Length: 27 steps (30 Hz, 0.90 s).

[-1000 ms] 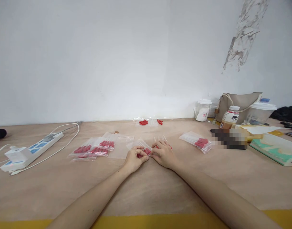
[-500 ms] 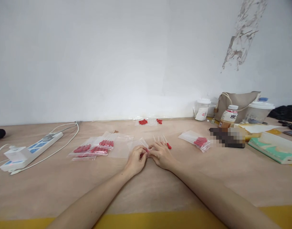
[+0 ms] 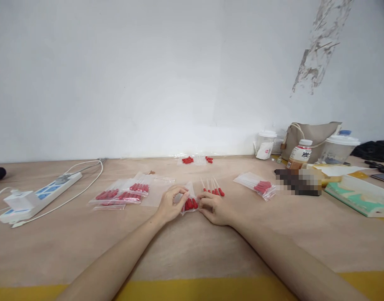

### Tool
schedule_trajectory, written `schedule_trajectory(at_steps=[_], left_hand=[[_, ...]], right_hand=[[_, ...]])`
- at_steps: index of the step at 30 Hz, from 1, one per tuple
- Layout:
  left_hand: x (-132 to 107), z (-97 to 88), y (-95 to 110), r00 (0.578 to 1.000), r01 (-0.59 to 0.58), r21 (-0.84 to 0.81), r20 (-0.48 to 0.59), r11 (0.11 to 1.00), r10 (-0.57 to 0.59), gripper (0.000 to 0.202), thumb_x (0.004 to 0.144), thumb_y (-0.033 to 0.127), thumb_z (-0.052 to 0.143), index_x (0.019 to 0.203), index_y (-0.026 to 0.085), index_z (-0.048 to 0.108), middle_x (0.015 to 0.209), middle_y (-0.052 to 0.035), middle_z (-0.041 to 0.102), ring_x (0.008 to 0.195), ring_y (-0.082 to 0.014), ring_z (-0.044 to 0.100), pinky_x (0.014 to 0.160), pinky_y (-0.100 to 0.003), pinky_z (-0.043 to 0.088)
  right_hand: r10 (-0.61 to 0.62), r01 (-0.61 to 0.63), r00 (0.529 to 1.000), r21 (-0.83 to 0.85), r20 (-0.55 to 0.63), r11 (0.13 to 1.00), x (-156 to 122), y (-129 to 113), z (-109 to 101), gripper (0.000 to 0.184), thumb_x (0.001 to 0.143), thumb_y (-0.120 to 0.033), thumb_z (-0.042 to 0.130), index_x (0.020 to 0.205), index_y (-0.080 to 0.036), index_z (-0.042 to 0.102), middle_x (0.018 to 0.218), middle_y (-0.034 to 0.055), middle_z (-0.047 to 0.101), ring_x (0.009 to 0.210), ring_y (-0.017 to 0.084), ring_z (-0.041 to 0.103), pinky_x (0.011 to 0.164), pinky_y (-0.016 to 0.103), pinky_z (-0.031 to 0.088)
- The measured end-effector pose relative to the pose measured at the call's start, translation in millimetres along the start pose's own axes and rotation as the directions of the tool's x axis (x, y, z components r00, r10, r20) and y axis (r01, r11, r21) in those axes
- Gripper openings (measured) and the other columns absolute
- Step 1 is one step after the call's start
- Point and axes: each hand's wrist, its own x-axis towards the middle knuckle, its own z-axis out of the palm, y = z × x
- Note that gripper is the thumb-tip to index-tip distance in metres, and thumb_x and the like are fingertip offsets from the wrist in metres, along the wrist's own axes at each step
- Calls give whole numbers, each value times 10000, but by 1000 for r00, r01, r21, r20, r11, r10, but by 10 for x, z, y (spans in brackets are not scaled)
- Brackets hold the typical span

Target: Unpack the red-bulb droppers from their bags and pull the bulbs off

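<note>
A small clear zip bag [image 3: 189, 189] lies between my hands, with several red-tipped sticks [image 3: 190, 204] inside, tips toward me. My left hand [image 3: 172, 204] has its thumb and forefinger closed on the bag's left side. On the other side, my right hand [image 3: 217, 210] is curled, its fingertips at the bag's right edge. Just beyond the right hand lies a row of loose red-tipped sticks [image 3: 214, 191] with white shafts pointing away. Left of my left hand is a flat clear bag [image 3: 152, 200] on the table.
Filled bags [image 3: 123, 195] are stacked to the left, another filled bag [image 3: 255, 184] to the right. Red pieces [image 3: 188, 160] lie by the wall. A power strip [image 3: 44, 198] with cables sits far left; a bottle [image 3: 300, 155], cups and a green-white box [image 3: 359, 195] stand right.
My hands have moved apart, the left one leftward, uncovering the bag and the red tips inside. More of the loose sticks beyond my right hand now show.
</note>
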Motion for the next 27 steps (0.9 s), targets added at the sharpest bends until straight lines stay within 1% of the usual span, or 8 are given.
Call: schedule_trajectory(at_steps=[2,5,9,12,16,20,23,27], left_hand=[[13,-64,-80,990,-25,-37,137,999,30,216,808,199,418,904,205,611,1000,-52,611,982,-174,534,900,-314,386],[17,-123,-197,948,-62,36,314,997,47,390,764,103,394,1109,209,540,1215,-50,509,1159,-181,419,1008,-354,289],[-6,-143,-217,873,-112,130,487,985,35,506,665,44,418,1144,196,483,1323,-36,403,1255,-192,292,1040,-378,248],[-27,-158,-157,869,-143,135,492,981,59,407,625,71,469,1018,174,496,1330,-54,386,1265,-215,267,1030,-372,263],[-44,-192,-87,857,-163,94,507,982,94,294,612,114,512,890,188,456,1278,-63,429,1232,-232,309,988,-365,300],[-48,-206,-52,858,-171,125,506,977,86,248,617,154,525,835,194,413,1045,-43,540,968,-197,492,826,-319,396],[-44,-206,-40,867,-196,173,490,965,88,223,619,174,523,807,194,405,880,-12,536,803,-163,492,731,-283,395],[-37,-203,-29,865,-224,190,491,956,105,200,619,204,530,774,191,405,817,-4,508,759,-155,466,693,-264,375]], right_hand=[[19,-18,1000,56,-12,998,-30,12,-34,100,702,-113,517,691,-188,582,932,42,584,811,140,565,742,270,444],[74,-67,994,91,-76,994,-43,39,-47,126,726,-137,509,640,-179,591,857,39,608,777,137,573,735,271,443],[149,-156,973,-26,-175,987,-25,36,-39,121,728,-174,531,686,-177,644,820,49,583,772,144,549,727,280,428],[213,-230,965,-109,-151,967,-11,-15,-69,135,732,-231,550,766,-200,677,753,41,557,737,151,525,690,287,418],[226,-227,974,-28,-20,974,-3,-88,-128,185,733,-310,576,864,-220,671,797,36,585,780,156,528,743,296,409],[210,-214,976,58,63,975,3,-122,-154,238,716,-300,594,926,-203,649,925,46,614,882,170,529,812,298,389],[235,-242,964,43,129,969,20,-149,-168,254,686,-299,613,921,-209,644,909,25,633,859,165,539,800,287,383],[316,-327,923,18,218,945,54,-201,-200,252,619,-291,647,855,-200,648,857,5,636,805,153,541,729,252,388]])
